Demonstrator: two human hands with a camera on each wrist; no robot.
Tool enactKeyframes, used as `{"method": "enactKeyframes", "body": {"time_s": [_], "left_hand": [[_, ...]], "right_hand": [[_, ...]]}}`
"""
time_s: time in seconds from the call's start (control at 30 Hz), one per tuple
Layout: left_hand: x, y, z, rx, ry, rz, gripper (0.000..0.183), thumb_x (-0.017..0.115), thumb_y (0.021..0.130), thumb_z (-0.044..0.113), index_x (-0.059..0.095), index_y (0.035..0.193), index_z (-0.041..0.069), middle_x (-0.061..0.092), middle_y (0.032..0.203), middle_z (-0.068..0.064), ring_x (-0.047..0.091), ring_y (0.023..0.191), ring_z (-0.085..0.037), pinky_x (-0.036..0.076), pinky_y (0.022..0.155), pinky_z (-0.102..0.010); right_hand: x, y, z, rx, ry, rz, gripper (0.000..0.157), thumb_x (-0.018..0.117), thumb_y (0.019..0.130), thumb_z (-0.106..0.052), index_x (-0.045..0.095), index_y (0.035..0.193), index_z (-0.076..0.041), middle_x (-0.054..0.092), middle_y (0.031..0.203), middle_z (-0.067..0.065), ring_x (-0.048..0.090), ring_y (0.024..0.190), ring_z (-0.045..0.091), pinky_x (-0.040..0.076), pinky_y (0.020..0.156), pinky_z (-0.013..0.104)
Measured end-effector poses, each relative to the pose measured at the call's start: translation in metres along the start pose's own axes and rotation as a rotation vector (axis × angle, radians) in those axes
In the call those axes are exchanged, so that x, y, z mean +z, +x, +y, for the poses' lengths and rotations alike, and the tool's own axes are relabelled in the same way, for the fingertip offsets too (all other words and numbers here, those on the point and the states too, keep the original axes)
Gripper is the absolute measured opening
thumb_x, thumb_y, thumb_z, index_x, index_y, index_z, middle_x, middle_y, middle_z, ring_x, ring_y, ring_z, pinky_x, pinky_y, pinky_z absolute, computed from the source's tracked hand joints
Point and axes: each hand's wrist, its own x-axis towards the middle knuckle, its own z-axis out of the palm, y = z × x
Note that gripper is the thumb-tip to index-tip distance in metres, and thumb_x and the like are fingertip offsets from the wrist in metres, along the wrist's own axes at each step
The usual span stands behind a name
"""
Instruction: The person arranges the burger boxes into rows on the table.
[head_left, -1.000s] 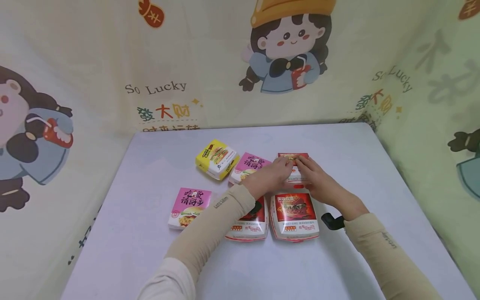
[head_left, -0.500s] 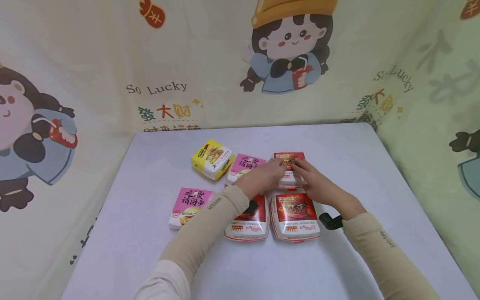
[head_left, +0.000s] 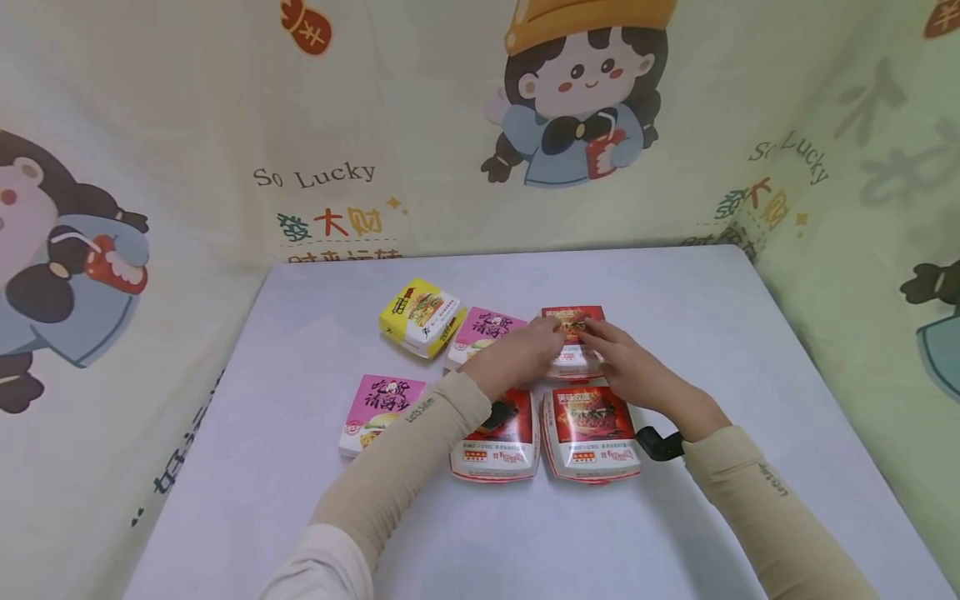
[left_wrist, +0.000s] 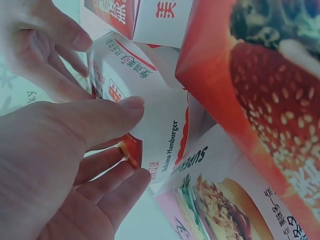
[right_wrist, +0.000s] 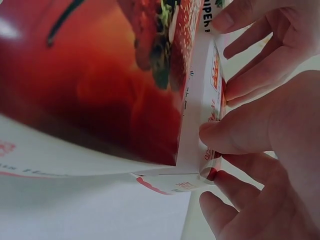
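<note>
At the back of the group sits a red-and-white hamburger box (head_left: 576,354), the one both hands hold. My left hand (head_left: 521,350) is at its left side, thumb on a white wall and fingers along another side in the left wrist view. From the right, my right hand (head_left: 637,367) grips the same box (right_wrist: 202,105), its thumb on the white wall and fingers at the edge. A pink hamburger box (head_left: 480,329), partly hidden by my left hand, lies just left of it. Two more red hamburger boxes, a left one (head_left: 498,450) and a right one (head_left: 592,433), lie in front.
A yellow-and-white hamburger box (head_left: 422,317) lies at an angle at the back left. Another pink box (head_left: 378,412) is partly behind my left sleeve (head_left: 405,450). All rest on a white table (head_left: 525,542) with a printed curtain (head_left: 427,125) behind.
The held red box has slid left with both hands. The back pink box and the yellow box have shifted slightly left too. The front boxes stay put.
</note>
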Motion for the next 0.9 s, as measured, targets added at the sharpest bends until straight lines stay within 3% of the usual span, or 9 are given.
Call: {"method": "enactKeyframes", "body": {"time_s": [0.4,0.67,0.77,0.9], "left_hand": [[0.003,-0.003,-0.001,0.014,-0.029,0.037,0.043,0.062,0.098,0.024,0.052,0.138,0.009,0.044,0.149,-0.010,0.046,0.136,-0.020,0.046,0.110,-0.032],[-0.004,-0.013,-0.015,-0.002,-0.117,0.050,0.063,0.074,0.089,0.020,0.044,0.143,0.010,0.040,0.151,-0.006,0.041,0.138,-0.020,0.043,0.114,-0.036],[-0.009,-0.017,-0.022,-0.037,-0.158,0.056,0.063,0.072,0.090,0.018,0.042,0.145,0.011,0.038,0.152,-0.006,0.039,0.140,-0.021,0.042,0.114,-0.038],[-0.012,-0.022,-0.033,-0.071,-0.193,0.094,0.047,0.058,0.100,0.018,0.046,0.144,0.009,0.040,0.154,-0.008,0.039,0.143,-0.024,0.041,0.116,-0.038]], "right_hand": [[0.000,-0.001,-0.004,0.032,-0.002,0.002,0.056,0.062,0.093,0.001,0.044,0.146,0.003,0.034,0.153,0.027,0.032,0.142,0.046,0.041,0.108,0.060],[-0.004,0.001,-0.009,0.033,-0.002,0.053,0.049,0.065,0.091,-0.002,0.051,0.138,0.003,0.037,0.151,0.026,0.035,0.139,0.044,0.044,0.105,0.061],[-0.005,0.003,-0.010,0.040,0.001,0.056,0.049,0.065,0.092,-0.004,0.051,0.138,0.002,0.036,0.152,0.024,0.035,0.139,0.043,0.046,0.104,0.061],[-0.006,0.007,-0.012,0.045,0.016,0.051,0.049,0.064,0.093,-0.005,0.050,0.139,0.001,0.035,0.153,0.023,0.033,0.141,0.042,0.046,0.104,0.060]]}}
